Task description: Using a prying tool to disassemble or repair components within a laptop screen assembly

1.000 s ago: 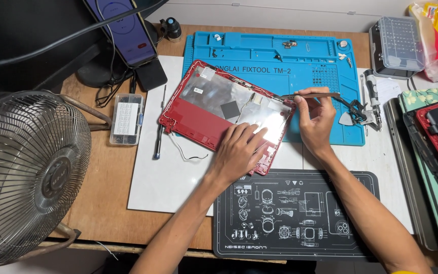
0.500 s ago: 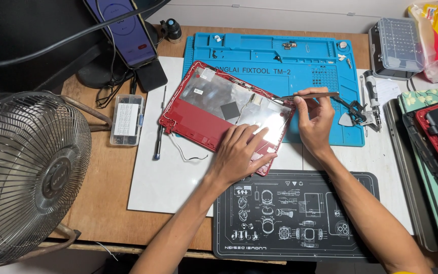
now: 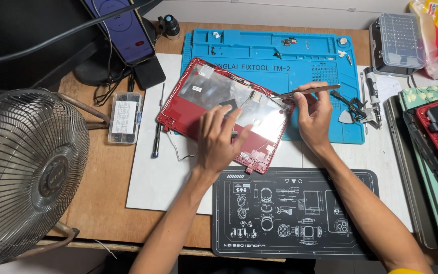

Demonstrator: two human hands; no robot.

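We see the fingers of the right hand (image 3: pixel 314 115) pinched around a pair of metal tweezers (image 3: pixel 305 91), grasping them near the middle. The tweezers lie almost level across the view, their long axis running left to right, tips pointing left and touching the upper right edge of the red laptop lid (image 3: pixel 224 114). The left hand (image 3: pixel 220 136) rests flat on that lid, fingers spread and released, pressing on its silvery inner lining and gripping nothing.

The lid lies open side up, tilted in the view: its long axis runs from upper left to lower right, with 1 corner on the blue repair mat (image 3: pixel 275 61) and the rest over a white sheet (image 3: pixel 153 172). A thin wire trails off its lower left edge.

Just below the hands lies a black mat with white diagrams (image 3: pixel 295 213). All of this sits on a wooden desk (image 3: pixel 97 203). Left of the lid we find a slim screwdriver (image 3: pixel 157 129) and a small clear parts box (image 3: pixel 125 116); a phone on a stand (image 3: pixel 122 30) leans behind them, and a wire-caged fan (image 3: pixel 26 172) fills the left edge. At the far right sit a clear bit case (image 3: pixel 399 43) and a stack of laptops (image 3: pixel 432 152).
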